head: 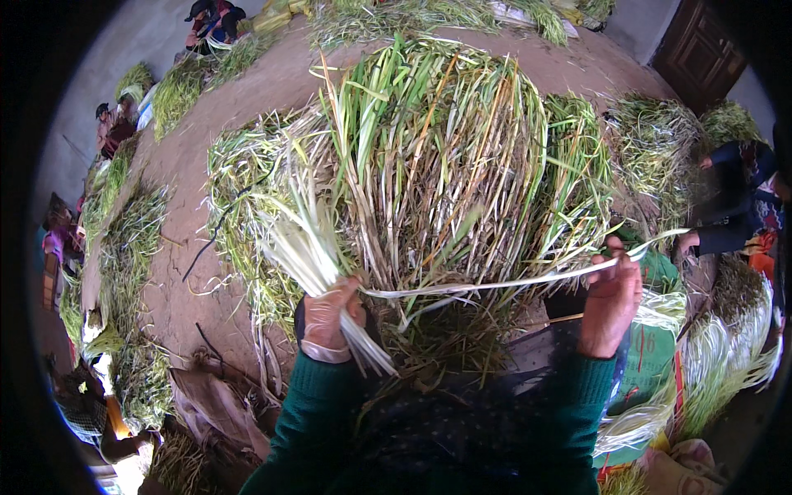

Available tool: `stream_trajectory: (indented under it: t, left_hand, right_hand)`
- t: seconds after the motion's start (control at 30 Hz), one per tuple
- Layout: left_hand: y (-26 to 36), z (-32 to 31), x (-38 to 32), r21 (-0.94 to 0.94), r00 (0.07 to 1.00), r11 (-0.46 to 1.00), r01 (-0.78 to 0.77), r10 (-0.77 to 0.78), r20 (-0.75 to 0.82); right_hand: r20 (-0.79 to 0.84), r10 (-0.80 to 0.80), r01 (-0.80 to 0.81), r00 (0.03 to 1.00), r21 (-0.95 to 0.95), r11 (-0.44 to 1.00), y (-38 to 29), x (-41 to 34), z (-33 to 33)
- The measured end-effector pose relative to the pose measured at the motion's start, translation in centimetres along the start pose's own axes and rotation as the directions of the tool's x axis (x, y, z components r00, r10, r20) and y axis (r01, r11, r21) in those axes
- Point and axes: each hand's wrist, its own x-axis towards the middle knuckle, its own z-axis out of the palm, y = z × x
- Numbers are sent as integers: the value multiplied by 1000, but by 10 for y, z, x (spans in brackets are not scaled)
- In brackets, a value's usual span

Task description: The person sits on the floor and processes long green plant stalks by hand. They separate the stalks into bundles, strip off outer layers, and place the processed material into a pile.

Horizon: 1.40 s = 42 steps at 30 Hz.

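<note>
My left hand [331, 318], in a thin see-through glove, grips a bundle of white, chive-like stalks [303, 257]. Their cut or root ends point down past my wrist, while the paler tops fan out to the upper left. My right hand [609, 303] pinches one long pale stalk [482, 286], which stretches almost level from beside my left hand and extends past my right fingers. Just beyond both hands lies a big heap of green and brown-streaked stalks [433, 167], roughly lined up. Dark plant scraps [439, 346] lie below the stretched stalk.
Beside my right arm sits a green sack [643, 365] with pale stalks on it. More white stalks [721, 346] lie farther right. A crumpled cloth sack [216, 405] is at lower left. Several people work along the left wall; another person [742, 185] sits at right. A wooden door [699, 52] stands behind.
</note>
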Motion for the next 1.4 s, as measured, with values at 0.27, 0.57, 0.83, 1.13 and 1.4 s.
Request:
stream_trajectory:
  t: [0.27, 0.57, 0.83, 1.13, 1.4]
  left_hand:
    - [29, 13, -23, -135, 974, 985, -107, 132, 186]
    - [4, 47, -28, 173, 944, 985, 1, -58, 325]
    - [-12, 31, -19, 144, 932, 989, -40, -15, 362]
    - [-6, 41, -25, 138, 956, 990, 5, -45, 290]
    - [2, 40, -18, 42, 964, 991, 123, -130, 232]
  right_hand:
    - [323, 205, -166, 924, -146, 975, 15, -23, 63]
    - [486, 396, -323, 779, -229, 918, 52, -45, 126]
    - [605, 358, -188, 711, -327, 926, 75, -53, 102]
    - [720, 27, 396, 693, -412, 821, 78, -88, 82]
    - [672, 130, 306, 729, -490, 816, 64, -100, 47]
